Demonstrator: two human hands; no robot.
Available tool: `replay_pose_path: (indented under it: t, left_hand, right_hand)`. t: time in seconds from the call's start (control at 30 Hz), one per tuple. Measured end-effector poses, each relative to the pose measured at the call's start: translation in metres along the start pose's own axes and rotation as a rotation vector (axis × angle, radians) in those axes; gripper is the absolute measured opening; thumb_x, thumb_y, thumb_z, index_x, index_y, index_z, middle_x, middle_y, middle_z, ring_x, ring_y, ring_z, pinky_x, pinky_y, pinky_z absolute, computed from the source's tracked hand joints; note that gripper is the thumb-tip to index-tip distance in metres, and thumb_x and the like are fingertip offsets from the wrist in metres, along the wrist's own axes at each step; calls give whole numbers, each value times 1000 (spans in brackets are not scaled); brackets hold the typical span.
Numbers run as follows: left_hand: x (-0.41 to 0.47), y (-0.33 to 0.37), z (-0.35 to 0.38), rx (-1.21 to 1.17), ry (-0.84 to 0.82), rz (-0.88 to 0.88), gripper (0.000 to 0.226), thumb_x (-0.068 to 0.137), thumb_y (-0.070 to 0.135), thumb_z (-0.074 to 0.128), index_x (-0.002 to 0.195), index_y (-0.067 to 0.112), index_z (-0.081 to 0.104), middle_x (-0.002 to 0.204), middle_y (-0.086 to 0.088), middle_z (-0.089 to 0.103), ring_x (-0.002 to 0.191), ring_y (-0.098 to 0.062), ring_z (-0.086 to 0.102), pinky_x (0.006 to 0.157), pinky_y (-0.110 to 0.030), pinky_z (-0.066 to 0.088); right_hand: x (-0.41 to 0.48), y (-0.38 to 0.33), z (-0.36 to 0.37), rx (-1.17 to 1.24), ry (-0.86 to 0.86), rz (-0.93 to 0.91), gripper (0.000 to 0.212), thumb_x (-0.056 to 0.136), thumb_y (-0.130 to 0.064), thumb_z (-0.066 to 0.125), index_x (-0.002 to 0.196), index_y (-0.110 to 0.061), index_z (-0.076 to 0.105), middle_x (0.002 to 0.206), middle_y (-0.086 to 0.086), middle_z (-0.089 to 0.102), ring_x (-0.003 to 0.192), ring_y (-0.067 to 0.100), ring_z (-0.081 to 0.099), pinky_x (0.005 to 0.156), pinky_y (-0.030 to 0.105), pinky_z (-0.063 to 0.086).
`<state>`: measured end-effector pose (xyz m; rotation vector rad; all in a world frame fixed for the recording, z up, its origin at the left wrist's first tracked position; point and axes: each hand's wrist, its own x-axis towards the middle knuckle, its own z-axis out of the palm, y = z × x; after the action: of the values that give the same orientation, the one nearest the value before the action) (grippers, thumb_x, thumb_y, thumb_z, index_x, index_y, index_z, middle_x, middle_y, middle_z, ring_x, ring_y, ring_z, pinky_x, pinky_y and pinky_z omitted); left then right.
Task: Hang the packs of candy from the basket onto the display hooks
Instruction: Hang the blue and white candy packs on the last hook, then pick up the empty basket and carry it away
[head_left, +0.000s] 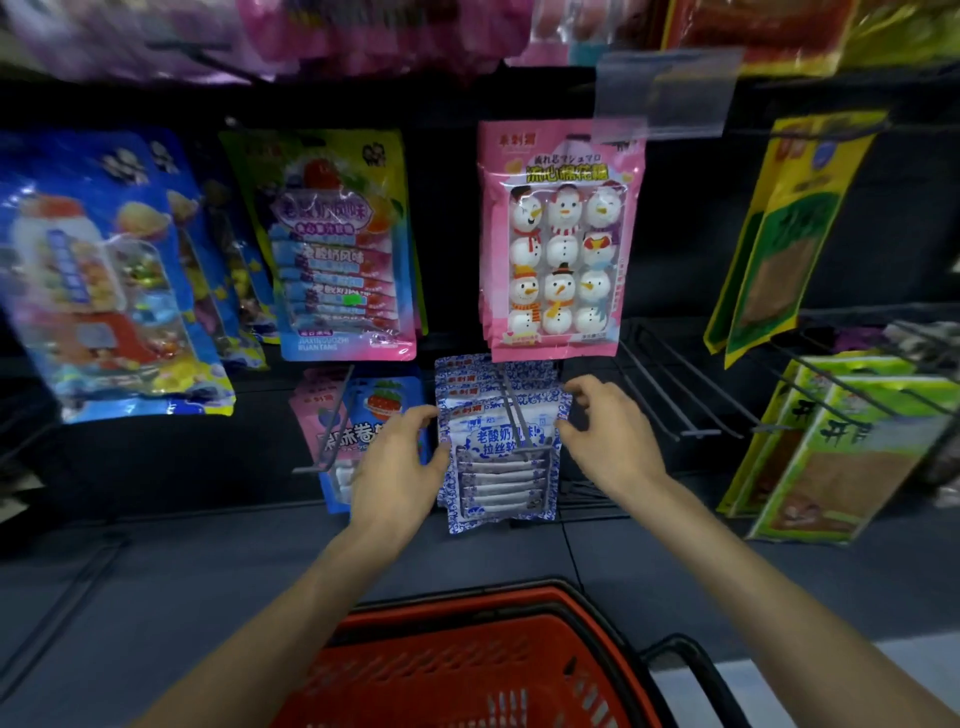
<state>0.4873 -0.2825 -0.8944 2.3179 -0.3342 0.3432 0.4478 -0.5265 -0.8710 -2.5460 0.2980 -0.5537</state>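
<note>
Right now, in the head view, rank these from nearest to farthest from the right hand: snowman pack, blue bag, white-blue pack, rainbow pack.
1. The white-blue pack, touching the right hand, on its left.
2. The snowman pack, just above.
3. The rainbow pack, up and left.
4. The blue bag, far left.

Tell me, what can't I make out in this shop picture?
Head view only:
- Red basket: contents unclear; the left forearm and the bottom edge cut it off.
- Front blue-and-white pack: cannot tell whether its hole is on the hook; the hook crosses its top, and the left hand and right hand cover its sides.
- Top-row packs: blurred, cut by the top edge.
- Big blue pack at left: print blurred.
</note>
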Motion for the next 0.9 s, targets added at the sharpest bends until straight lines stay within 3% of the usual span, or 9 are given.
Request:
replay_pose_path:
  t: [0.17,0.27,0.5,0.63,0.8,0.9]
  left_hand:
    - [-38,4,-33,175,-90,85,51,97,37,64,146,34,51,141,8,58,124,-17,60,92,-43,57]
    - [-60,5,-59,242,-129,139,50,94,41,61,143,35,54,139,10,59,124,-17,60,91,-42,57]
    - [-123,-2,-120,354,-193,210,58,99,53,55,153,36,42,149,15,48,133,-13,51,104,-34,47]
    - [-161,-29,-142,415,-220,184,62,94,60,50,151,34,46,145,12,51,128,-17,55,102,-38,48]
    - [-201,-81,-140,511,-253,183,62,88,57,47,138,22,60,134,1,62,105,-26,68,86,-43,56]
    - [-228,-110,-128,544,-253,144,66,88,56,46,143,20,58,137,-5,61,108,-35,66,85,-48,55]
  right_hand:
    - [-46,-17,-14,-36,-95,-17,50,96,-31,69,142,-21,52,131,5,58,108,26,66,88,42,54]
    - [-79,-32,-19,-38,-151,-38,55,97,-34,69,147,-21,49,134,5,55,118,26,62,90,38,50]
    - [-153,-62,-33,27,-163,-7,63,94,-42,69,150,-29,42,128,-3,53,125,19,56,91,32,48]
    - [-184,-58,-32,-56,-308,-13,69,94,-52,66,153,-29,39,139,-1,48,132,23,50,99,35,46]
    - [-222,-32,-8,-216,-354,-7,80,94,-62,60,158,-23,32,148,2,43,139,26,44,112,41,41]
    - [-242,-17,12,-339,-389,-29,85,93,-63,59,160,-23,26,151,7,38,142,31,38,116,45,35]
